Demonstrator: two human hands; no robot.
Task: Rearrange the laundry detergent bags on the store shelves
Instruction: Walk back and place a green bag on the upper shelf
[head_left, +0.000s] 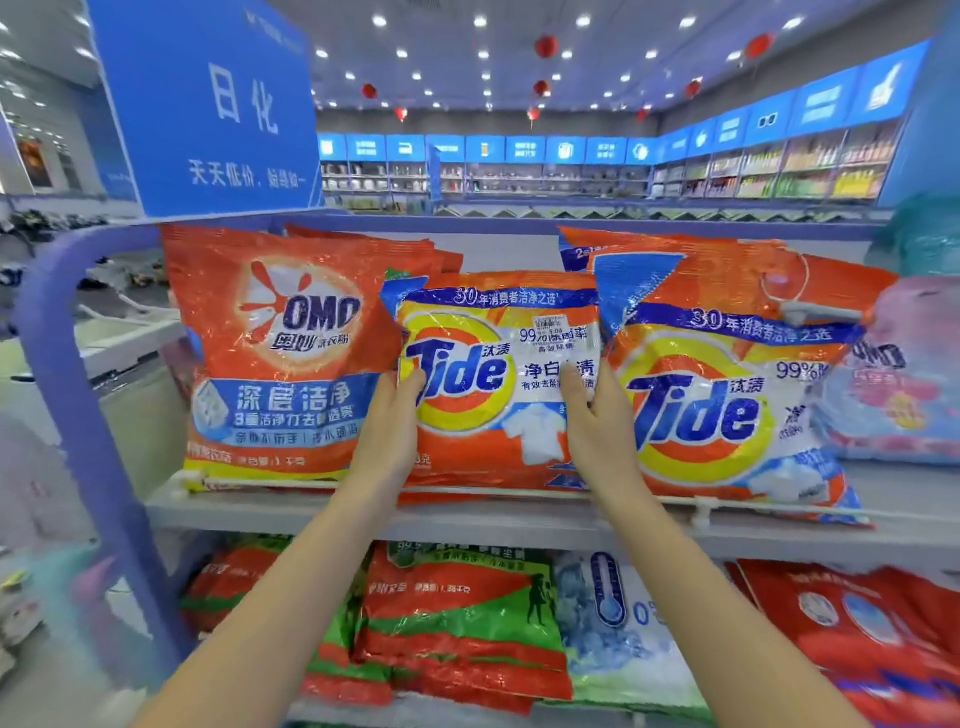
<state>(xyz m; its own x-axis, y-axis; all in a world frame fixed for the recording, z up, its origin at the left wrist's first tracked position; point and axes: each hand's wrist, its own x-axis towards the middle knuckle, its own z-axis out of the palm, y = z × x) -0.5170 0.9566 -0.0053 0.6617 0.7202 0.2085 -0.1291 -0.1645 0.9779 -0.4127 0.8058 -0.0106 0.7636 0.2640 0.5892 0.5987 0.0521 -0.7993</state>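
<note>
Head view. The left hand is gripping the left edge of the small Tide bag, its thumb lying on the printed front and its other fingers hidden behind. The right hand is gripping the right edge likewise, so the bag is being pinched between the 2 hands. The bag is standing roughly upright, its slightly longer axis running vertically and its bottom edge sitting at the front rail of the upper shelf, about midway along it. It is lying directly ahead of the hands, 1 on each side, neither nearer. The OMO bag is standing just beside it toward the shelf's left end, touching its left edge. The large Tide bag is leaning toward the right end, and its left edge is apparently overlapping the small bag's right edge. Any sideways shift is therefore probably calling for lifting the small bag up and toward the person first, clear of the rail and both neighbours. Green-and-red bags are lying on the shelf below.
</note>
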